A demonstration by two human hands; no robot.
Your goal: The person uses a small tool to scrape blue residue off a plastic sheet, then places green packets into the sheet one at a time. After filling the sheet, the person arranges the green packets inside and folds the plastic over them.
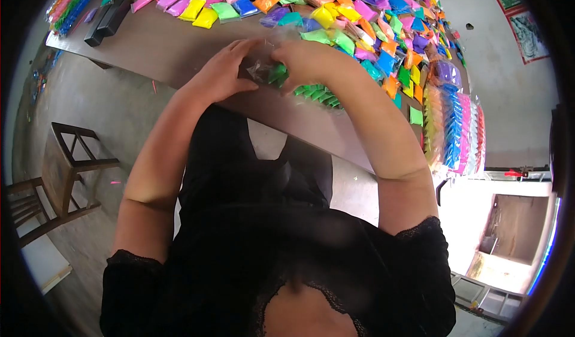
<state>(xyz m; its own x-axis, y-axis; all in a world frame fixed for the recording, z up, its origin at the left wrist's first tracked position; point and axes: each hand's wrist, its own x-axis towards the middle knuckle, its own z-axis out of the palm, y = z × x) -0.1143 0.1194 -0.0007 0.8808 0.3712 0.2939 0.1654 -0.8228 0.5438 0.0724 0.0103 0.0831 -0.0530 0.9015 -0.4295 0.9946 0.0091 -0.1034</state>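
A clear plastic bag with green packets inside stretches between my two hands, over the table's near side. My left hand is at the bag's left end, thumb and fingers curved round its crumpled clear part. At the other end my right hand curls over the bag, and its fingertips are partly hidden. A row of green packets lies below my right hand and wrist, in clear plastic. Whether this row is in the same bag cannot be made out.
Many small coloured packets cover the far part of the brown table. Filled bags stand at the right end, more at the far left. Black blocks lie near them. A wooden chair stands left.
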